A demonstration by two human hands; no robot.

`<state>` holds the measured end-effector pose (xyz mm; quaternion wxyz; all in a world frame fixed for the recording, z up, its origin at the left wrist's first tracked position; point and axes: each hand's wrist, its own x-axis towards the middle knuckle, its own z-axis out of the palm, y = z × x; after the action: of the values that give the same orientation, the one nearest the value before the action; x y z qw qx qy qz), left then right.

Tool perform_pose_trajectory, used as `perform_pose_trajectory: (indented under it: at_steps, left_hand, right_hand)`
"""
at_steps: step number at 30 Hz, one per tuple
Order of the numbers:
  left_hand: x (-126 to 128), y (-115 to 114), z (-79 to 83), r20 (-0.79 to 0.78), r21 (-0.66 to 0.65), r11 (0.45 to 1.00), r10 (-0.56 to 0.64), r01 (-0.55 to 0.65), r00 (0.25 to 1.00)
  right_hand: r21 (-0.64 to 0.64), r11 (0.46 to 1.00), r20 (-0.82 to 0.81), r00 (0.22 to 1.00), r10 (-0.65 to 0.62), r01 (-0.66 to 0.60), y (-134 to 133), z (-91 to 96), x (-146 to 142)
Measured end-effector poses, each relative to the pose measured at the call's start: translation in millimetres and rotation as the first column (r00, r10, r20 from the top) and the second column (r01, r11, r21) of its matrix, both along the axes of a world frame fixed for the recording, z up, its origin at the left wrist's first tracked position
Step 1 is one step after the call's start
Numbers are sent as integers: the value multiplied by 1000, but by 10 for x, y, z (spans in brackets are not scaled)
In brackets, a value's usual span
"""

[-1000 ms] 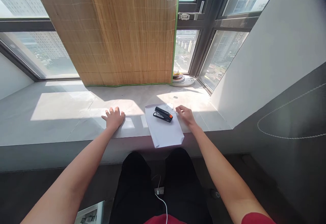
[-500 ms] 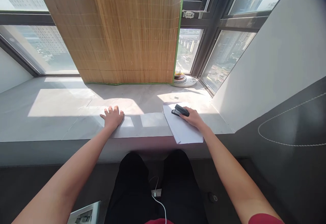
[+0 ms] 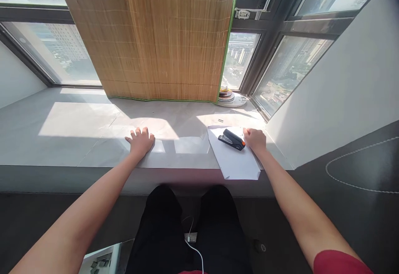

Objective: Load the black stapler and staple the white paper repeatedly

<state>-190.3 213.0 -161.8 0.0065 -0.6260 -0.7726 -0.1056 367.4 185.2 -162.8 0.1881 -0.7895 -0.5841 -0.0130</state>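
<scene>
Stapler and paper have shifted rightward, right fingers curled, paper grip unclear, left fingers splayed.

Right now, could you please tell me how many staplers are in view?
1: a black stapler lies on the white paper, nearer its far edge. No other shows, though the bamboo blind may hide part of the sill.

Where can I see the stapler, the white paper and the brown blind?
Stapler (image 3: 233,137), head view: on its black upper arm.
White paper (image 3: 239,166), head view: on its bare part, nearer the person than the stapler.
Brown blind (image 3: 158,37), head view: middle of its visible face.
</scene>
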Motion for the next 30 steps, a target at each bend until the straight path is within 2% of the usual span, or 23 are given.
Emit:
perform_pose_trajectory:
  at_steps: [2,3,5,7,10,13,15,21,24,27,30]
  left_hand:
    - [3,1,3,-5,3,1000,1,-1,1000]
    - [5,0,5,-7,6,1000,1,-1,1000]
    - [11,-6,9,-12,10,1000,4,-4,1000]
    - [21,-14,13,-19,8,1000,6,-6,1000]
    - [34,-23,14,-25,3,1000,4,-4,1000]
    - [38,-18,14,-18,-17,1000,-1,0,1000]
    - [36,-10,18,-7,-35,999,1,-1,1000]
    - [25,-21,50,79,-55,998,21,-17,997]
    - [18,-40,71,118,-67,998,28,-20,993]
    - [11,-47,86,166,-79,997,32,-19,986]
    - [-1,-37,90,195,-82,996,35,-19,980]
  right_hand:
    - [104,980,1,986,169,-168,156,10,-79]
    - [121,950,-3,957,289,-287,252,11,-122]
    - [85,867,-34,868,495,-491,460,-5,-206]
    - [17,811,-85,807,585,-585,652,-46,-295]
    - [-34,808,-153,802,578,-588,844,-113,-495]
    - [-84,830,-150,831,536,-551,920,-139,-881]
    - [-122,826,-104,835,541,-550,954,-132,-1271]
    - [-134,774,-83,786,613,-618,1144,-94,-2687]
    - [-151,736,-85,751,655,-660,1201,-80,-3214]
    - [-147,694,-98,708,699,-705,1223,-74,-3515]
    - [-117,677,-122,687,716,-727,1225,-62,-3645]
